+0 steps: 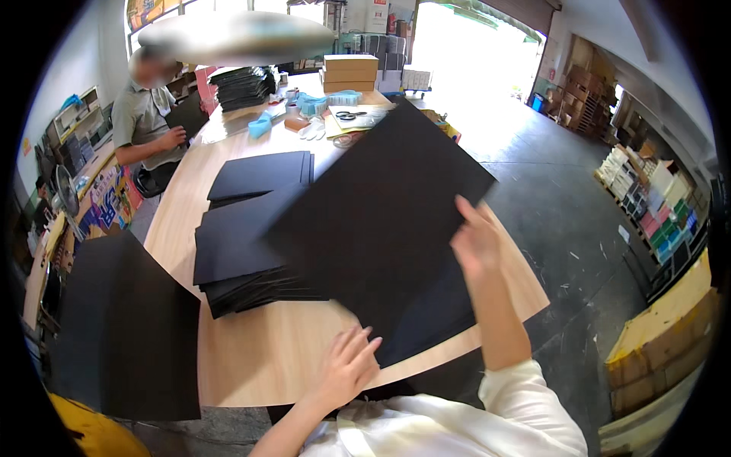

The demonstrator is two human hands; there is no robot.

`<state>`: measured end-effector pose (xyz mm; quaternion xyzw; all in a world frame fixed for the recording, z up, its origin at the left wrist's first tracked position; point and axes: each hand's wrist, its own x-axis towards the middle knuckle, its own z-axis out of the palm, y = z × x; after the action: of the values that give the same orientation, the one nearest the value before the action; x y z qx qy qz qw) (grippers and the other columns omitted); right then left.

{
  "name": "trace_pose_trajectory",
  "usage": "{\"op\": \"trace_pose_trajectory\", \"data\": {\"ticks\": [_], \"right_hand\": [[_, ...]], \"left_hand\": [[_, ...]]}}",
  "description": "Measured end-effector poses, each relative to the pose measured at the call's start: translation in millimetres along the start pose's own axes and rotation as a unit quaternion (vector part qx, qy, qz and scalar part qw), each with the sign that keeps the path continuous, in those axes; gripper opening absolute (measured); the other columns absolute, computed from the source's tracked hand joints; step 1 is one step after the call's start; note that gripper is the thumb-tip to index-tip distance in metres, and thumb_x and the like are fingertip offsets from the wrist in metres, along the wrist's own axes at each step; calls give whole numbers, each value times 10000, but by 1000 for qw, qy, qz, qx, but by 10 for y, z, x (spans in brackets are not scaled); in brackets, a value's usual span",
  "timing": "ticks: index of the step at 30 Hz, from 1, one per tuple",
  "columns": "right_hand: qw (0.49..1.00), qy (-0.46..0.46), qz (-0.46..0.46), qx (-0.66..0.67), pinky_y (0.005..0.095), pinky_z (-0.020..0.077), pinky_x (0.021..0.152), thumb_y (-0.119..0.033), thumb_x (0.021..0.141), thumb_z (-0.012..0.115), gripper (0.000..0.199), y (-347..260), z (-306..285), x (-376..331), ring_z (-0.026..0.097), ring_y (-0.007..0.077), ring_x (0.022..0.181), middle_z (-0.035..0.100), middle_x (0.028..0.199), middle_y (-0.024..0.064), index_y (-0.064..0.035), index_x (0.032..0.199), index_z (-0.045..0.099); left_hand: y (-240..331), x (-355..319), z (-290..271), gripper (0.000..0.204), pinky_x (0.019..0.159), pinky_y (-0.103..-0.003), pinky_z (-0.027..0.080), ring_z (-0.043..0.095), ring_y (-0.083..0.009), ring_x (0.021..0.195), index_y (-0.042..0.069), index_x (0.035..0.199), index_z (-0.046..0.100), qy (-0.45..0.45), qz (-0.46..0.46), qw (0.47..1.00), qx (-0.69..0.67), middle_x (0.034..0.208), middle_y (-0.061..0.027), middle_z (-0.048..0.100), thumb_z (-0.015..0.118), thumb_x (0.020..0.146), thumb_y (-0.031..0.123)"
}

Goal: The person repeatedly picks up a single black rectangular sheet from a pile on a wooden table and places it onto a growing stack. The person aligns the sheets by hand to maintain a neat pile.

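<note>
A large black cardboard sheet (388, 206) is lifted at a tilt over the right side of the table. My right hand (478, 238) grips its right edge, with the fingertips partly behind the sheet. By the sheet's lower corner is my left hand (352, 364), its fingers apart and holding nothing; whether they touch the sheet I cannot tell. Under the raised sheet lies a stack of black sheets (434, 324) near the table's front edge. To the left are another uneven black stack (244, 236) and, farther back, a smaller black pile (255, 175).
The wooden table (251, 358) curves away ahead. More black sheets (129, 327) stand at its left side. Scissors (349, 116), blue tape dispensers (312, 103), brown boxes (349, 75) and a black stack (242, 85) lie toward the far end. A seated co-worker (148, 126) is at the far left.
</note>
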<state>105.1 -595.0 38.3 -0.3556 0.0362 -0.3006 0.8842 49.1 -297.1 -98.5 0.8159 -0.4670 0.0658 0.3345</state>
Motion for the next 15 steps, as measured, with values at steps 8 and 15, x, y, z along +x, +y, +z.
{"op": "trace_pose_trajectory", "data": {"ticks": [8,15], "right_hand": [[605,95,-434,-660,335,532,817,-205,1005,546,324,-733,-1269,-647,694,240,927,715,1091,157,59,1156,660],[477,-376,-223,-762,382,496,1012,-157,802,707,367,147,-1779,-1040,611,271,1184,643,1257,130,-89,1162,687]], "left_hand": [[49,492,617,612,1159,-529,206,244,-409,1436,120,1442,441,-91,53,992,73,1545,-229,280,628,911,360],[-82,514,833,750,1164,-522,194,156,-494,1433,-58,1454,271,75,-167,979,-87,1528,-356,127,660,903,270]]}}
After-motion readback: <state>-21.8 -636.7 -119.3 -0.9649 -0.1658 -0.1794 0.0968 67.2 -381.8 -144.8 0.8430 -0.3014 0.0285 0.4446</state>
